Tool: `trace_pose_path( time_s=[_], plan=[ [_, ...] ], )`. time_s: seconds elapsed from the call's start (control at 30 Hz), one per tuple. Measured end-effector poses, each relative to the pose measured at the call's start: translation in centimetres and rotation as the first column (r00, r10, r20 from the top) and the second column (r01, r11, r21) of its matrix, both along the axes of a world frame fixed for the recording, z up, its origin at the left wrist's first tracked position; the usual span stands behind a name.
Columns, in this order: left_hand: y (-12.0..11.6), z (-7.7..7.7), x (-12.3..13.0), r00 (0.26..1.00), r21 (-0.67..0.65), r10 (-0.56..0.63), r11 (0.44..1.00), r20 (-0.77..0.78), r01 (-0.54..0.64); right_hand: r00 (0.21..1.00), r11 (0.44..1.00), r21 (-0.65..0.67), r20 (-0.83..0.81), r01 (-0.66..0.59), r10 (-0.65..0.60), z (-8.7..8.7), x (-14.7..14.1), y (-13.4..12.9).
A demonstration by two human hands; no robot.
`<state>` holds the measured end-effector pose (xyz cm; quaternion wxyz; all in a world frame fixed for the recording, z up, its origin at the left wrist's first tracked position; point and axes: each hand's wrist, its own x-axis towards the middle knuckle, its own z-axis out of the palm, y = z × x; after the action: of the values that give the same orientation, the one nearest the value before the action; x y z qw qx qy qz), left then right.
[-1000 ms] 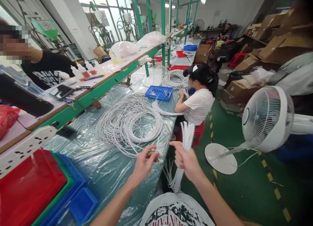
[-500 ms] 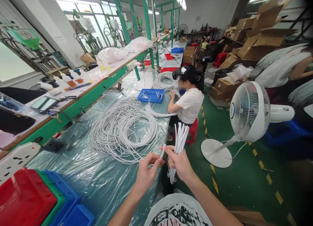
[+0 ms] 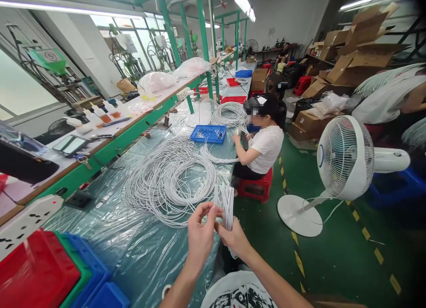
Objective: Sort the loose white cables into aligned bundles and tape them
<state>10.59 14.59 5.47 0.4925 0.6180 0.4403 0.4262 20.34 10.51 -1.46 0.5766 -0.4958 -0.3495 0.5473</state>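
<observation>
A bundle of white cables [image 3: 228, 206] stands upright in my right hand [image 3: 234, 235], whose fingers are wrapped round its lower part. My left hand [image 3: 202, 223] is just left of it, thumb and fingers pinched close to the bundle's left side, near a few thin white strands. What exactly sits between those fingertips is too small to tell. Beyond my hands, large coils of white cable [image 3: 159, 179] lie on the plastic-covered table [image 3: 133, 250].
A blue tray [image 3: 208, 134] of small white pieces lies behind the coils. A person [image 3: 266, 144] sits at the table's right edge on a red stool [image 3: 256, 188]. A white fan [image 3: 346, 157] stands at right; stacked bins [image 3: 36, 268] are near left.
The cable bundle and my right hand have moved left and down, closer to my left hand. The camera view has shifted slightly, and the seated person's arms have moved.
</observation>
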Motion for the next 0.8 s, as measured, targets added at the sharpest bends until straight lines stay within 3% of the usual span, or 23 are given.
trace_pose_path(
  time_s=[0.07, 0.13, 0.23, 0.3, 0.43, 0.53, 0.63, 0.7, 0.8],
  plan=[
    [0.1, 0.1, -0.2, 0.992, 0.159, 0.052, 0.987, -0.115, -0.033, 0.998, 0.998, 0.02, 0.01, -0.066, 0.065, 0.4, 0.4, -0.2],
    [0.1, 0.1, -0.4, 0.978, 0.225, 0.045, 0.974, -0.202, 0.001, 0.997, 0.997, 0.027, 0.033, -0.067, 0.066, 1.1, 0.8, -0.2],
    [0.2, 0.0, -0.5, 0.968, 0.193, 0.01, 0.98, -0.251, 0.04, 0.997, 0.999, 0.036, 0.077, -0.027, 0.024, 2.0, 0.7, 0.0],
    [0.2, -0.1, -0.3, 0.967, 0.191, 0.052, 0.982, -0.248, -0.003, 0.996, 0.999, 0.048, 0.09, 0.005, -0.01, 2.1, 0.1, 0.2],
    [0.1, -0.4, 0.2, 0.962, 0.239, 0.135, 0.968, -0.238, -0.077, 0.996, 0.997, 0.055, 0.08, 0.045, -0.049, 1.3, -1.2, 0.4],
    [0.1, -0.6, -0.1, 0.963, 0.285, 0.111, 0.958, -0.247, -0.038, 0.984, 0.993, 0.045, 0.135, 0.112, -0.117, 0.9, -1.1, 0.6],
    [0.5, -1.1, -1.5, 0.974, 0.259, -0.035, 0.961, -0.225, 0.095, 0.965, 0.984, 0.039, 0.192, 0.172, -0.177, 1.2, -0.2, 0.7],
    [1.0, -1.8, -2.7, 0.934, 0.162, -0.259, 0.939, -0.244, 0.303, 0.967, 0.988, 0.034, 0.201, 0.15, -0.154, 1.7, 0.6, 0.8],
    [1.7, -3.2, -3.8, 0.731, -0.053, -0.598, 0.785, -0.328, 0.618, 0.971, 0.996, 0.059, 0.224, 0.073, -0.084, 2.5, 1.2, 0.9]
  ],
)
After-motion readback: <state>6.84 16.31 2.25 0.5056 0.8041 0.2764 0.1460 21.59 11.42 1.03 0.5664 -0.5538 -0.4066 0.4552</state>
